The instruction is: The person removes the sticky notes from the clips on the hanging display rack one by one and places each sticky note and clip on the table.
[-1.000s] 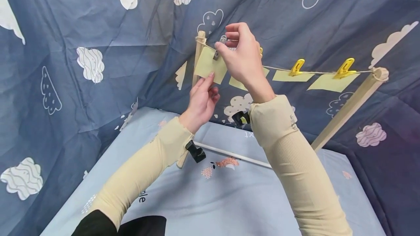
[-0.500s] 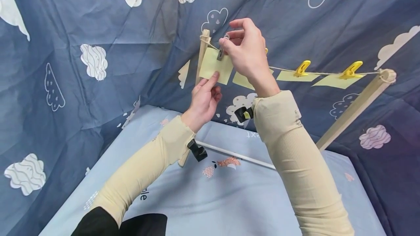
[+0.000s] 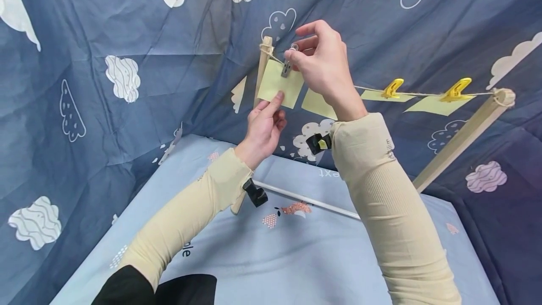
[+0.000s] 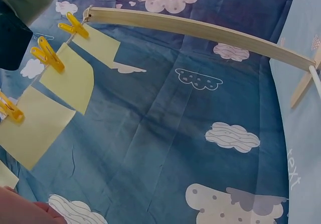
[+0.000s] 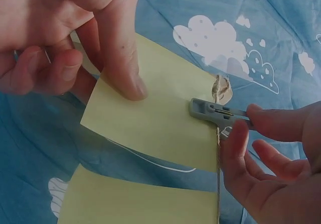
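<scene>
My left hand (image 3: 264, 126) pinches the lower edge of a yellow paper note (image 5: 160, 103), thumb on its front and fingers behind. At the note's upper edge, a grey clothespin (image 5: 210, 111) straddles the note and the twine (image 5: 218, 176). The thumb and index finger of my right hand (image 3: 323, 60) pinch that clothespin's handles. In the left wrist view, only part of the left hand (image 4: 25, 209) shows at the lower left corner. Beside this note hangs a second yellow note (image 5: 140, 199), partly behind my right hand in the head view.
Yellow clips (image 3: 393, 88) hold more notes along the twine to the right. The twine runs between a left wooden post (image 3: 262, 72) and a right wooden post (image 3: 466, 140). A white rod (image 3: 309, 199) lies low over the pale blue sheet (image 3: 296, 258); dark blue cloud-patterned fabric (image 3: 169, 60) surrounds everything.
Both hands keep their grip on the note and the clothespin. The right hand has shifted slightly up and right; the whole head view has drifted a little.
</scene>
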`<state>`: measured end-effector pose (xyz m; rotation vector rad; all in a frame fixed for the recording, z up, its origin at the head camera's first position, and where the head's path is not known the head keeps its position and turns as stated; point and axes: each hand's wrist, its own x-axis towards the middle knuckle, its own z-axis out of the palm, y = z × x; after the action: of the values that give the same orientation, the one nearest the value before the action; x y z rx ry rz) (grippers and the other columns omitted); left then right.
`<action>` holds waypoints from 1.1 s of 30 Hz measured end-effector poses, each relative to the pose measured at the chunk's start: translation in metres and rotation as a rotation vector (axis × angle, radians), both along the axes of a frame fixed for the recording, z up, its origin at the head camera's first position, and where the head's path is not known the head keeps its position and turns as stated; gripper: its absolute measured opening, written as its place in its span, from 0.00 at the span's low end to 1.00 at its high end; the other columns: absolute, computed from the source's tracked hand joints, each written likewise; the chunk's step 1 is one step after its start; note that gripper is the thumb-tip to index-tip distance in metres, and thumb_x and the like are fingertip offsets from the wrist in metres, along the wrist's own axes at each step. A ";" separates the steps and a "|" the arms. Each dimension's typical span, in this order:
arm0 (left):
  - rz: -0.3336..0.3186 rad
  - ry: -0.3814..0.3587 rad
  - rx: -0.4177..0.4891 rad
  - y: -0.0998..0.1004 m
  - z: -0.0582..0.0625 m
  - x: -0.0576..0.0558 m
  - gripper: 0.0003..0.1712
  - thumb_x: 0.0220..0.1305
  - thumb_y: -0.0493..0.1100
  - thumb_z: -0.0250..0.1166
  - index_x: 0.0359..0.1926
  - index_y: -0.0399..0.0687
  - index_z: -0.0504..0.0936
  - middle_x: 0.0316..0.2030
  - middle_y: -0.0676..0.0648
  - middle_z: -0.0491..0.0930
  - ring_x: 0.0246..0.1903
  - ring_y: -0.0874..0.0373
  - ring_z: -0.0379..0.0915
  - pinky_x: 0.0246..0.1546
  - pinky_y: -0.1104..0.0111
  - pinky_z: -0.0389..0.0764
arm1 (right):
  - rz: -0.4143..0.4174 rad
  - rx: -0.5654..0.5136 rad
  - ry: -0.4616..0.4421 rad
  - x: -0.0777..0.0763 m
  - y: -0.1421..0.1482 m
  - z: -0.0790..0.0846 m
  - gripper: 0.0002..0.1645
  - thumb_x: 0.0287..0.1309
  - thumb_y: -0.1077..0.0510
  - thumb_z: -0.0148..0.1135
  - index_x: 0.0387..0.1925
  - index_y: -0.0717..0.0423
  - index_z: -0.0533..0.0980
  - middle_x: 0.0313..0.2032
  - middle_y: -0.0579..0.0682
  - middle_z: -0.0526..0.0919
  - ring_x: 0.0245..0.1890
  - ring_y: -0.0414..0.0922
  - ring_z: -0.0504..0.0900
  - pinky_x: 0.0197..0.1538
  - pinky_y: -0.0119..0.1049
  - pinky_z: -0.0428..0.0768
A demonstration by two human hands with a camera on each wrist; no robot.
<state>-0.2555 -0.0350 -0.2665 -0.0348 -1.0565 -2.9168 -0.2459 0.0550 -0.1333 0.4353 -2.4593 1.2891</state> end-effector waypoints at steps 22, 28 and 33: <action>0.038 -0.011 -0.022 -0.001 -0.002 0.000 0.09 0.56 0.42 0.62 0.23 0.50 0.72 0.17 0.54 0.68 0.16 0.65 0.65 0.24 0.73 0.66 | -0.066 -0.054 0.202 -0.003 -0.002 -0.006 0.16 0.46 0.62 0.64 0.40 0.54 0.74 0.35 0.48 0.83 0.32 0.37 0.80 0.36 0.26 0.72; 0.049 -0.019 -0.016 0.000 -0.002 0.000 0.11 0.55 0.42 0.63 0.20 0.50 0.72 0.17 0.54 0.68 0.16 0.65 0.66 0.24 0.74 0.67 | -0.071 -0.082 0.228 -0.004 -0.001 -0.004 0.14 0.46 0.63 0.64 0.39 0.54 0.74 0.34 0.48 0.83 0.31 0.37 0.80 0.34 0.26 0.72; 0.052 -0.017 -0.010 0.000 -0.002 0.000 0.11 0.55 0.42 0.64 0.20 0.50 0.72 0.17 0.54 0.70 0.16 0.65 0.67 0.24 0.74 0.68 | -0.069 -0.094 0.271 -0.005 0.000 -0.003 0.14 0.47 0.62 0.64 0.38 0.55 0.74 0.33 0.47 0.83 0.31 0.36 0.80 0.37 0.25 0.73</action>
<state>-0.2554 -0.0351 -0.2684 0.0175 -1.0573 -2.8706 -0.2509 0.0546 -0.1366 0.4639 -2.1630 1.2242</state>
